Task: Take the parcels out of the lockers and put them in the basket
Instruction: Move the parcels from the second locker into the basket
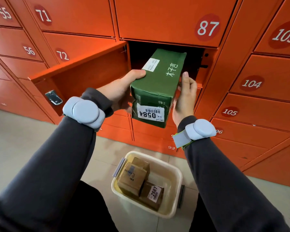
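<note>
A long green parcel [159,84] with a white "0584" label sticks halfway out of the open locker [192,64] under door 87. My left hand [122,89] grips its left side, thumb on top. My right hand [185,96] presses flat against its right side. Both hands hold the parcel in the air above the floor. Below it, on the floor, stands a cream plastic basket [176,171] holding several brown cardboard parcels [132,178], one labelled "2687" [155,192].
The locker's orange door [84,76] swings out to the left, its metal latch [54,97] near my left wrist. Shut orange lockers with numbers surround the opening. Pale floor tiles lie around the basket, and my dark-trousered knee sits just left of it.
</note>
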`<control>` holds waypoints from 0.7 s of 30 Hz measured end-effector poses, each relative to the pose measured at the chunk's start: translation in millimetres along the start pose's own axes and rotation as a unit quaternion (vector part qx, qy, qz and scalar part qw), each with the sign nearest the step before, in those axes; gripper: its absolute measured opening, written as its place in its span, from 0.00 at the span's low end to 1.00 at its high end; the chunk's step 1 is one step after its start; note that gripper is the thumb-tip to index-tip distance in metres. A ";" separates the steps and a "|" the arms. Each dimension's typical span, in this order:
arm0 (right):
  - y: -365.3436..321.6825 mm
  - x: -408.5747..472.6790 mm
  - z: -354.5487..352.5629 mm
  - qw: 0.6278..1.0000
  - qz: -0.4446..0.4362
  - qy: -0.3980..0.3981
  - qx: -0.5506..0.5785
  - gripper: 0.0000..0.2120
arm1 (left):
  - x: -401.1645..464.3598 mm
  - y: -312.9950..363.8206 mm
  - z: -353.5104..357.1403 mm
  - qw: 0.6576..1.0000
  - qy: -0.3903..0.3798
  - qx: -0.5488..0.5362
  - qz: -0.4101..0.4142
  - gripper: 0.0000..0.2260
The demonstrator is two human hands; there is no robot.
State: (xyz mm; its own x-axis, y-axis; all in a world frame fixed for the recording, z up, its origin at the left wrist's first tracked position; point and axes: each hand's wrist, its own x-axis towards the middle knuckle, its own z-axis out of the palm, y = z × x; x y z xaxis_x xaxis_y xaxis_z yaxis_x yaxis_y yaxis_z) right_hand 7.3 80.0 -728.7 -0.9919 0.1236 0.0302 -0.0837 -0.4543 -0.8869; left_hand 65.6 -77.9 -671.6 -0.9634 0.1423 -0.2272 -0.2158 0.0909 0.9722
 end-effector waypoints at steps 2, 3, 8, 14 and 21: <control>5.9 1.3 -4.1 0.998 0.021 0.005 0.051 0.03 | -1.2 3.1 8.9 0.999 -0.003 0.044 0.018 0.15; 7.6 2.3 -6.0 0.997 0.028 0.008 0.077 0.04 | -1.4 2.5 12.2 0.997 -0.012 0.064 0.032 0.13; 18.1 -2.5 -12.4 0.978 0.131 -0.068 0.150 0.26 | -4.2 -31.3 4.1 0.998 -0.022 -0.064 -0.001 0.14; 32.2 -7.8 -26.9 0.955 0.199 -0.154 0.158 0.19 | -4.1 -91.2 -2.4 0.972 -0.029 -0.234 -0.023 0.15; 74.9 -10.2 -59.9 0.979 0.174 -0.097 0.037 0.28 | 9.8 -159.7 0.3 0.989 0.049 -0.100 -0.094 0.10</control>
State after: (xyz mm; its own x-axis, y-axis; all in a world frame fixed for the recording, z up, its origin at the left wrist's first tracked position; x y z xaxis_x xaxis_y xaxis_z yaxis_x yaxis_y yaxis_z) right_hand 17.0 97.6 -823.0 -0.9608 -0.2160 -0.1740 0.2622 -0.5030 -0.8236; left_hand 90.7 -90.8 -829.1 -0.9117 0.0450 -0.4083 -0.4108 -0.0906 0.9072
